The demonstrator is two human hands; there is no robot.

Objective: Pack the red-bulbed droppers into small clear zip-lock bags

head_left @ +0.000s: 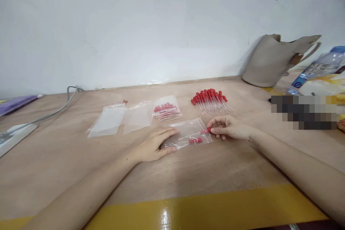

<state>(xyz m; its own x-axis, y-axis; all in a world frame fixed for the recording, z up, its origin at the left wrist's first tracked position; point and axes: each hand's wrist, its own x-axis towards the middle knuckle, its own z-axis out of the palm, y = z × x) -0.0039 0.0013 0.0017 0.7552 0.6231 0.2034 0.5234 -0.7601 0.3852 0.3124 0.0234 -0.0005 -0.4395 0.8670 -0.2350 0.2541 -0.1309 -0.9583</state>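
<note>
A clear zip bag (185, 127) lies flat on the table in front of me, with red-capped droppers (195, 140) inside. My left hand (156, 144) rests on the bag's left end, thumb and fingers spread apart. At the bag's right end my right hand (229, 127) pinches the red bulb of a dropper (208, 129), whose clear stem reaches into the bag. Beyond the bag, a fan of red-bulbed droppers (208, 97) lies with its clear stems toward me. Filled bags (165, 107) are stacked left of that fan.
Flat clear bags (107, 120) and further bags (138, 116) lie to the left. A grey cable (58, 109) runs over the left side near a purple packet (17, 105). At the back right stand a beige bag (272, 61) and a water bottle (318, 66). The wall borders the table behind.
</note>
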